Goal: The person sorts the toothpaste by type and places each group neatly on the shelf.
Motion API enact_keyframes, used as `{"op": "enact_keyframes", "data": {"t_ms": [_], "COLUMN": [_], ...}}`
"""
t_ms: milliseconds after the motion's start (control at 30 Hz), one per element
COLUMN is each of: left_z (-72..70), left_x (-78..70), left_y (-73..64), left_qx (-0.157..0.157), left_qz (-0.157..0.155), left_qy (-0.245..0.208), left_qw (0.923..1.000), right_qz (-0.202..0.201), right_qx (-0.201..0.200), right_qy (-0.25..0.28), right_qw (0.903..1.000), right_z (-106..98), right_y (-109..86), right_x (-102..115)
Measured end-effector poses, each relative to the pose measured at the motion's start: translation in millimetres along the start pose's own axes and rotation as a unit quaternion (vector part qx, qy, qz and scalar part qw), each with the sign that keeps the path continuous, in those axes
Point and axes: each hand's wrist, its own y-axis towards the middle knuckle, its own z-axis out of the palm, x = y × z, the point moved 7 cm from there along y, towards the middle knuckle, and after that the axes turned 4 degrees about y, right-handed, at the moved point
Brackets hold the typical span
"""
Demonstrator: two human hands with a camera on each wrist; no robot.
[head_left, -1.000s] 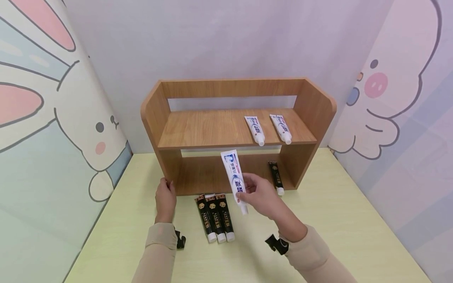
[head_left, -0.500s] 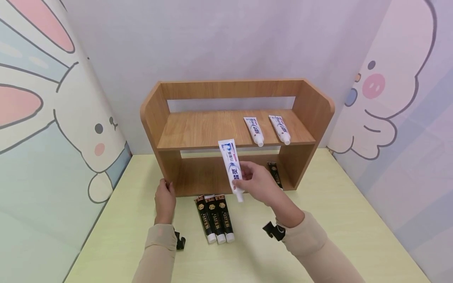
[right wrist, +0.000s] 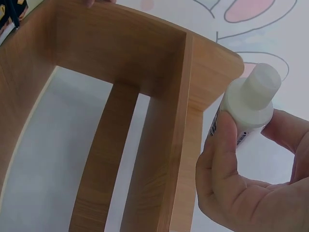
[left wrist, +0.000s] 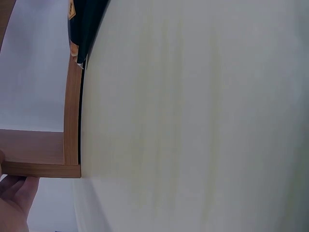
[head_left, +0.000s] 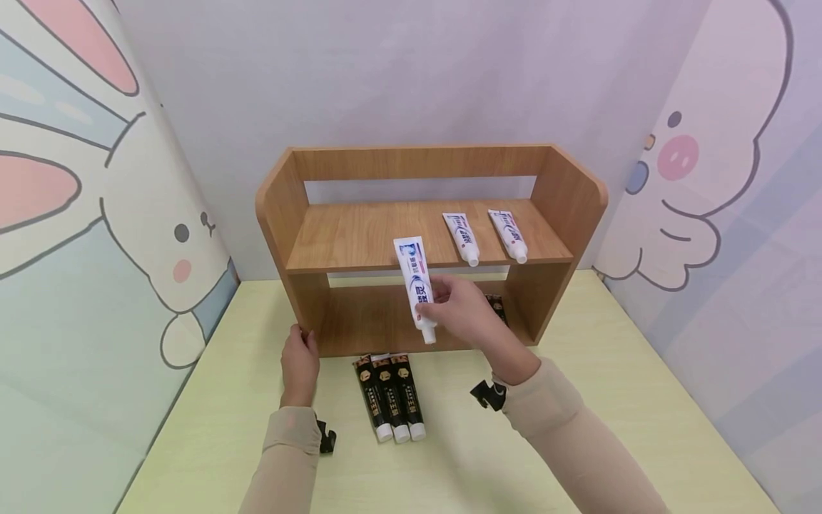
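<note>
My right hand point(head_left: 462, 308) pinches a white toothpaste tube point(head_left: 414, 282) near its cap, in front of the wooden shelf point(head_left: 385, 266). The tube's cap point(right wrist: 263, 82) points toward the right wrist camera, with thumb and fingers on either side of it. At the shelf's lower left, my left hand point(head_left: 300, 364) grips the front edge of the side panel point(left wrist: 41, 169), fingers on the outer face. Two more white toothpaste tubes point(head_left: 462, 239) lie on the upper board toward the right. A black toothpaste tube point(head_left: 496, 307) on the lower board is partly hidden behind my right hand.
Three black toothpaste tubes point(head_left: 392, 400) lie side by side on the pale yellow table point(head_left: 449, 464), just before the shelf's front edge. Behind the shelf is a plain wall point(head_left: 417, 71); cartoon-printed panels point(head_left: 160, 214) stand at both sides.
My right hand has risen and moved slightly left and forward with the white toothpaste tube, from below to partly overlapping the upper board. My left hand stays on the side panel.
</note>
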Motion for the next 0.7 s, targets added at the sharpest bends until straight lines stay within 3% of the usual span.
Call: {"op": "enact_keyframes", "data": {"t_ms": [700], "left_z": [-0.5], "left_x": [1.5], "left_y": [-2.2], "left_qx": [0.012], "left_qz": [-0.011], "left_qy": [-0.011], "left_qw": [0.9998], "right_qz": [0.024], "right_qx": [-0.026], "right_qy": [0.022], "right_qw": [0.9991], "right_z": [-5.1], "right_y": [38.5], "right_x": [16.0]}}
